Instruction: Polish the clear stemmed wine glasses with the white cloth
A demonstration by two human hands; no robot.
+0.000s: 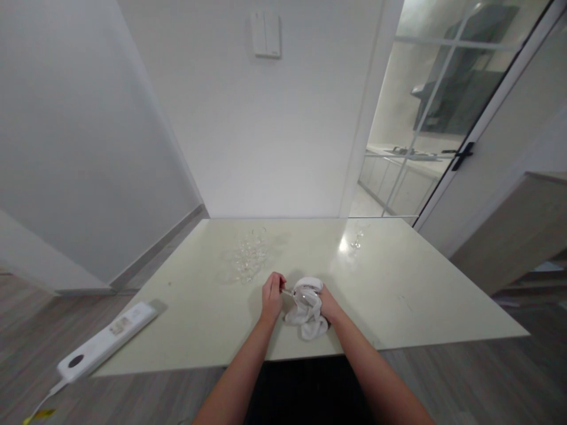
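Observation:
My left hand (271, 294) is closed on the thin stem end of a small stemmed glass (287, 291), held sideways over the near part of the table. A crumpled white cloth (310, 307) covers the bowl end of that glass and hangs down in folds. Behind the cloth, my right hand (328, 304) grips it, with most of its fingers hidden. Farther off to the left stands a group of several clear small glasses (250, 255). One more clear stemmed glass (357, 239) is by itself toward the back right.
The pale glossy table (177, 319) meets a white wall at its far edge. A white power strip (108, 341) with a cord overlaps the table's left edge. On the right are a glass-paned door (425, 118) with a black handle (463, 156) and a wooden shelf unit (509, 236).

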